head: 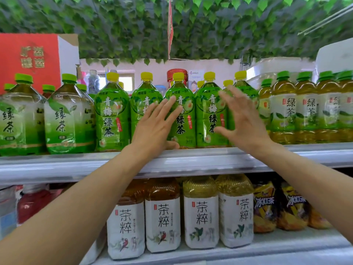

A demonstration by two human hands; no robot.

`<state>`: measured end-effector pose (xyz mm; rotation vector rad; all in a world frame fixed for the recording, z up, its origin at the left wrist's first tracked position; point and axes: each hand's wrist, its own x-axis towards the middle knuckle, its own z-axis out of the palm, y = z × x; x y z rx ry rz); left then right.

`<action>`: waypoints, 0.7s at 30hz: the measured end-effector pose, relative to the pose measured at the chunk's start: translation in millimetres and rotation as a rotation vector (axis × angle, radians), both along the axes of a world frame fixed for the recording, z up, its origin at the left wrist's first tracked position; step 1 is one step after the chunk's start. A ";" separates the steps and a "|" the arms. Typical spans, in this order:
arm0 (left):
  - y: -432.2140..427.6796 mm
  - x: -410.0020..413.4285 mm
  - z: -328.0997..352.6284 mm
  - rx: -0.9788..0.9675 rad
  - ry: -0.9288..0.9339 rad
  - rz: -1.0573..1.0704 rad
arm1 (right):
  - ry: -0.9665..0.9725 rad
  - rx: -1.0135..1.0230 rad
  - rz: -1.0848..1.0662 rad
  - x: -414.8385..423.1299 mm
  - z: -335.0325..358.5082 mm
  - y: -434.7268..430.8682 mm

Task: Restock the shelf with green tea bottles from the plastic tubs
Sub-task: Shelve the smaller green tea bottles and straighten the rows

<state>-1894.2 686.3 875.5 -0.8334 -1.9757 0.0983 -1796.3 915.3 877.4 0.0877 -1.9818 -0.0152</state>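
Observation:
Several green tea bottles with yellow caps (111, 113) stand in a row on the upper shelf (191, 159). My left hand (154, 127) is open, fingers spread, over the front of two middle bottles (180, 111), thumb near the shelf edge. Held open in front of the bottle (209, 111) to their right, my right hand (242, 123) partly hides the bottles behind it. Neither hand holds anything. No plastic tub is in view.
Pale green tea bottles with green caps (68, 115) stand at the left and amber ones (284, 111) at the right. A red box (28, 60) sits at the top left. White-labelled tea bottles (162, 217) and snack bags (265, 207) fill the lower shelf.

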 end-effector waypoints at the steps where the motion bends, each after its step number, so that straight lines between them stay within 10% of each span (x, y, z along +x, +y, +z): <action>1: -0.6 -0.7 -0.8 -0.002 -0.005 -0.017 | 0.113 -0.130 0.019 3.5 0.1 6.5; 6: 6.5 -3.4 2.7 -0.037 0.000 -0.029 | -0.271 -0.885 0.107 18.1 2.4 40.6; 21: 9.1 -2.7 5.8 -0.041 -0.051 -0.053 | -0.404 -0.806 -0.049 15.3 -0.8 34.9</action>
